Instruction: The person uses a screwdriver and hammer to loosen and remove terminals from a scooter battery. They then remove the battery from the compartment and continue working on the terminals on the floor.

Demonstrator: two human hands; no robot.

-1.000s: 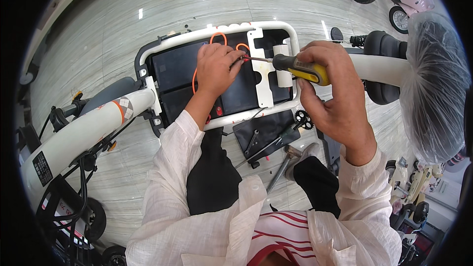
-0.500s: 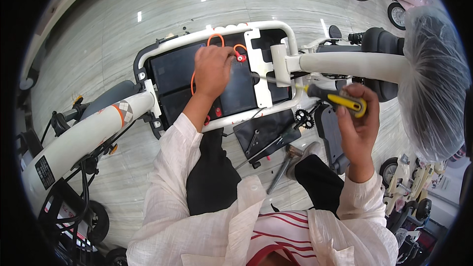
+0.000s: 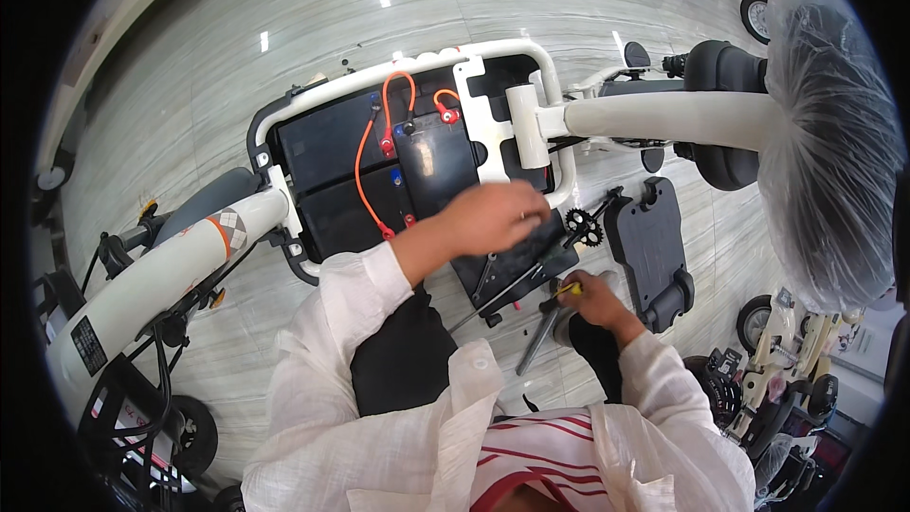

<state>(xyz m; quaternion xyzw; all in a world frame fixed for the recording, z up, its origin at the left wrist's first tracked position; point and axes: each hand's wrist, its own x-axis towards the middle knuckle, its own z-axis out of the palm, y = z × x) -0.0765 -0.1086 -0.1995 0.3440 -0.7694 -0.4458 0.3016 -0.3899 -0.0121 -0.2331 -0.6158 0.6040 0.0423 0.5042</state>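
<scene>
My left hand hovers above the near edge of the white tubular frame, its fingers loosely bent and apart, with nothing visible in them. Inside the frame lie several black batteries, joined by orange cables with red terminal caps. A white bracket plate crosses the frame's right part. Low at the right, near the floor, my right hand is closed around a yellow and grey screwdriver; most of it is hidden by the fingers.
Below the frame lies a black sheet with a wrench on it, near a crank with chainring. A hammer-like tool lies on the floor. A dark grey panel is at right. A plastic-wrapped seat stands further right.
My left hand has left the red terminal and moved right and nearer to me. My right hand has gone down toward the floor with the screwdriver, uncovering the dark grey panel.
</scene>
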